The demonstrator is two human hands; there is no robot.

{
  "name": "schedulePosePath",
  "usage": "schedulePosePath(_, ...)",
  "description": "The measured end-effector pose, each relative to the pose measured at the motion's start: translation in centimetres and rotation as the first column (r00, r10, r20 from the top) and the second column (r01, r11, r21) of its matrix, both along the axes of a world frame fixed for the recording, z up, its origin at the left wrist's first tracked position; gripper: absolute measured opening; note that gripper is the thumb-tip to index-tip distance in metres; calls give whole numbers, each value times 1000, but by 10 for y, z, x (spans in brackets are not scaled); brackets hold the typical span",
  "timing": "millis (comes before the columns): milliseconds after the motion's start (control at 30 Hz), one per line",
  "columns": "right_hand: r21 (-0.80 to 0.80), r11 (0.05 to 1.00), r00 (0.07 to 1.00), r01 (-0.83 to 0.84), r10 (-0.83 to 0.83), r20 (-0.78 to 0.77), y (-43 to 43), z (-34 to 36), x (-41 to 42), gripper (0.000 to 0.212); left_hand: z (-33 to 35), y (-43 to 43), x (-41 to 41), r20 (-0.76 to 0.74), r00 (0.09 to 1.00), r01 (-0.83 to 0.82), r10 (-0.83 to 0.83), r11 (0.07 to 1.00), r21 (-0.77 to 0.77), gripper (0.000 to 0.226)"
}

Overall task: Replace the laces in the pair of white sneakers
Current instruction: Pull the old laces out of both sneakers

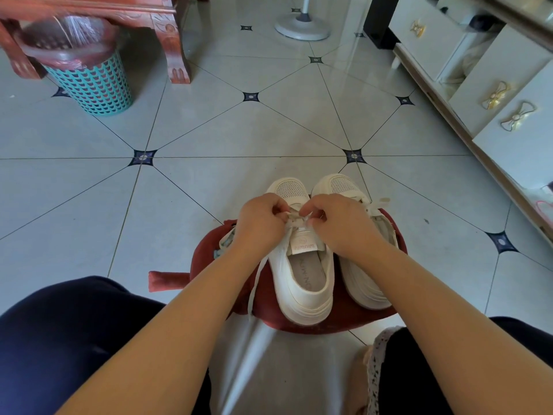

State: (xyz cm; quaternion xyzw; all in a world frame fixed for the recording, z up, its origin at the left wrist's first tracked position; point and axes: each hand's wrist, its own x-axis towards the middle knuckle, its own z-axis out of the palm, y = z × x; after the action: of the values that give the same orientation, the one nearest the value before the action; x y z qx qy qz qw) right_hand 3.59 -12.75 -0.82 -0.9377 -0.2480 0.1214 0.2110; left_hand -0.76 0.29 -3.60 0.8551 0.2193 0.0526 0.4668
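Note:
Two white sneakers stand side by side on a dark red cushion (pixel 353 320), toes pointing away from me. My left hand (pixel 260 223) and my right hand (pixel 338 226) meet over the lacing of the left sneaker (pixel 302 283), each pinching the white lace (pixel 296 218) near the top eyelets. One loose end of that lace (pixel 256 283) trails down the shoe's left side onto the cushion. The right sneaker (pixel 362 283) lies partly under my right wrist, with a lace end (pixel 378 203) sticking out to its right.
A teal basket bin (pixel 95 85) with a pink liner stands at the far left beside a red wooden furniture leg (pixel 176 55). A white cabinet (pixel 493 94) with bow handles runs along the right. A fan base (pixel 302 28) sits far ahead. My knees frame the cushion.

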Motion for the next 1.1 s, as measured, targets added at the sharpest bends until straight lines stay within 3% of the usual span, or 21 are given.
schedulePosePath(100,-16,1000,1000,14,-14,-6,-1,-1,3,25,2,1,-1,-84,992,-112,89,940,-323,24)
schedulePosePath(167,-46,999,1000,2,-2,12,-1,-1,2,26,3,1,-1,-137,987,-127,78,907,-401,25)
schedulePosePath(333,-147,988,986,-50,72,149,2,-4,0,19,5,-1,-4,-102,994,-6,-33,935,-354,11)
schedulePosePath(433,-87,995,988,-38,50,145,2,-5,3,14,5,-1,-8,-19,984,170,-176,970,-173,27)
schedulePosePath(500,15,1000,999,13,-13,35,2,-5,5,13,6,1,-8,-19,971,240,-240,970,-27,33)
schedulePosePath(567,168,971,972,168,-136,-190,1,-3,6,11,6,3,-9,-38,971,238,-236,970,40,31)
schedulePosePath(667,286,823,762,491,-246,-600,-2,0,8,21,4,2,-11,-48,981,187,-186,982,14,26)
schedulePosePath(733,267,780,667,566,-243,-704,-3,2,9,24,4,1,-12,-40,985,170,-170,985,-19,26)
schedulePosePath(800,245,825,737,509,-270,-620,-3,1,10,24,4,1,-13,-24,987,154,-156,986,-67,26)
schedulePosePath(900,150,971,975,184,-162,-153,-1,2,6,15,4,4,-13,-10,988,151,-152,983,-101,26)
schedulePosePath(1000,-49,996,988,-75,80,128,0,-1,1,27,4,6,-14,-6,987,159,-161,978,-134,28)
schedulePosePath(1100,-242,960,941,-142,207,268,0,3,-2,25,4,7,-14,2,987,160,-162,974,-159,28)
